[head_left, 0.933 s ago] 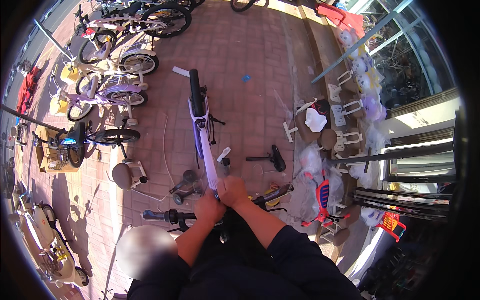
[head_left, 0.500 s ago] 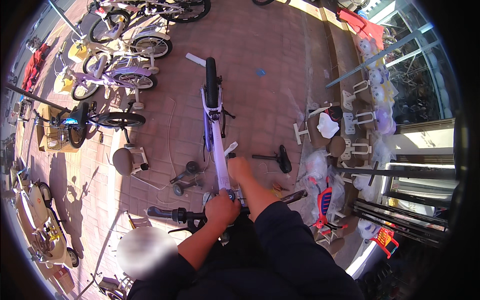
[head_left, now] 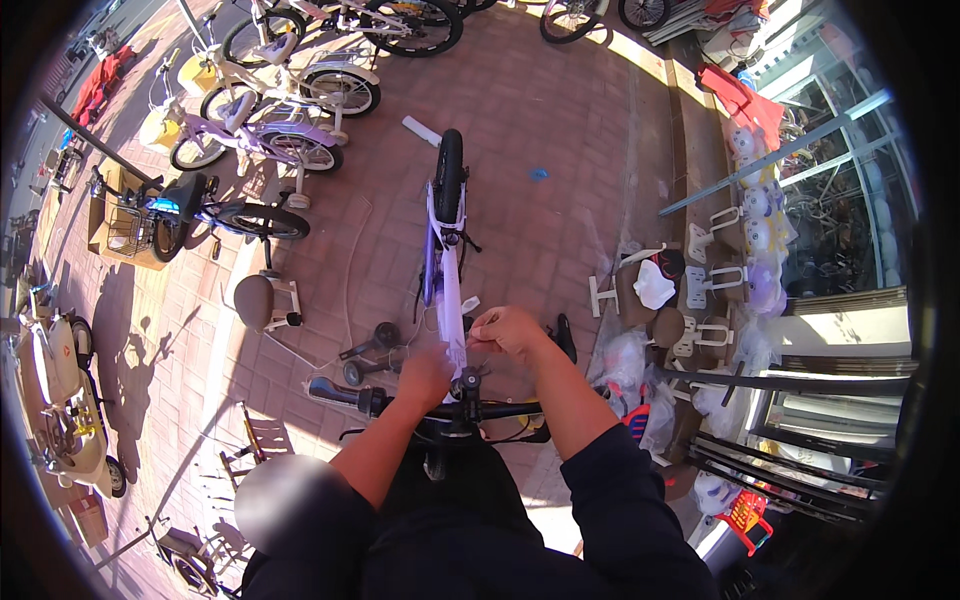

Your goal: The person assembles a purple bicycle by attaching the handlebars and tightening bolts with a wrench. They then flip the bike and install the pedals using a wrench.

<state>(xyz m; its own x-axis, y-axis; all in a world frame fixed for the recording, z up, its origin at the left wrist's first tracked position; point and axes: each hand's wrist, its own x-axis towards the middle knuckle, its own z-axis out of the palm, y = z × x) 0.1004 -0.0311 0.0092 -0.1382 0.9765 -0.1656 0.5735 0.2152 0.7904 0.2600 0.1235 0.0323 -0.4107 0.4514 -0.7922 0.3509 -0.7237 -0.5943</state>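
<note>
A bicycle with a pale lilac frame [head_left: 451,290] stands before me, one black-tyred wheel [head_left: 450,175] at its far end. Its black handlebar [head_left: 510,409] lies across in front of my body, with a grip [head_left: 335,392] at the left. My left hand [head_left: 427,376] is beside the left of the frame tube, close to the stem, its fingers smeared by motion. On the tube's other side my right hand [head_left: 508,331] is closed in a pinch. Whatever sits between its fingertips is too small to make out.
Black small wheels [head_left: 370,350] lie on the brick paving left of the bicycle, near a brown stool-like seat [head_left: 255,302]. A black saddle [head_left: 566,337] shows partly behind my right arm. Parked bicycles [head_left: 290,150] stand far left. Seats and plastic wrap [head_left: 622,358] line the right.
My left hand has left the stem for the tube's left side. My right hand has come up beside the tube, its fingers pinched. The whole view has shifted slightly.
</note>
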